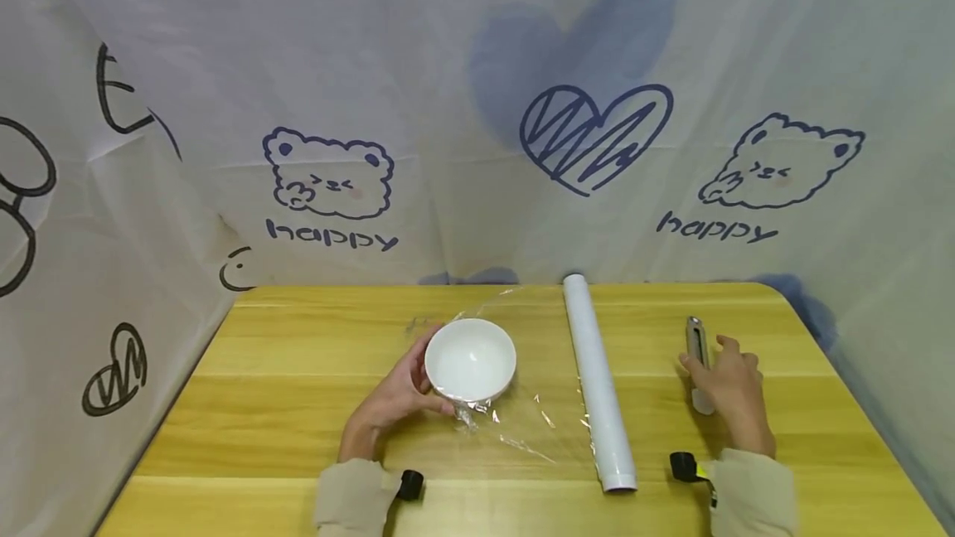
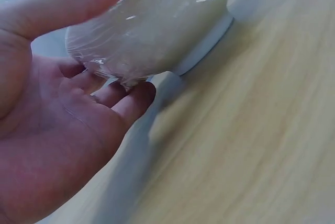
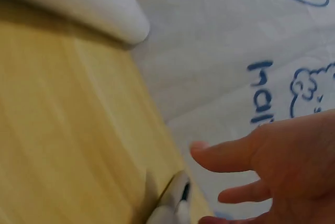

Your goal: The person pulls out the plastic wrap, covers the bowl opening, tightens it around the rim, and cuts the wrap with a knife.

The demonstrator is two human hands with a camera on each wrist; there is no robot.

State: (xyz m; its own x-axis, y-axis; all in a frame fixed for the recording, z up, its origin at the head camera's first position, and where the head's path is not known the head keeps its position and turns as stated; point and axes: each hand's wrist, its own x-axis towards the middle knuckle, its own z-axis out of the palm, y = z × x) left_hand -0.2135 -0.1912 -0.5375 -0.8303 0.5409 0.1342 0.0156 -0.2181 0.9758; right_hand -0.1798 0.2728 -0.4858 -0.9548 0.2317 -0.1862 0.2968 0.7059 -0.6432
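Observation:
A white bowl (image 1: 471, 360) stands on the table with clear cling film (image 2: 157, 30) drawn over its side. My left hand (image 1: 399, 392) grips the bowl at its left, thumb toward the near side and fingers behind. From there the film (image 1: 533, 425) spreads across the wood to a white roll of cling film (image 1: 599, 388), lying lengthwise. At the right, a grey utility knife (image 1: 697, 342) lies on the table. Over its near end hovers my right hand (image 1: 734, 392), fingers spread and apart from the knife in the right wrist view.
The wooden table (image 1: 246, 404) ends at a white cloth backdrop (image 1: 455, 214) printed with hearts and bears. The same kind of cloth hangs at both sides. A small clear scrap (image 1: 412, 325) lies behind my left hand.

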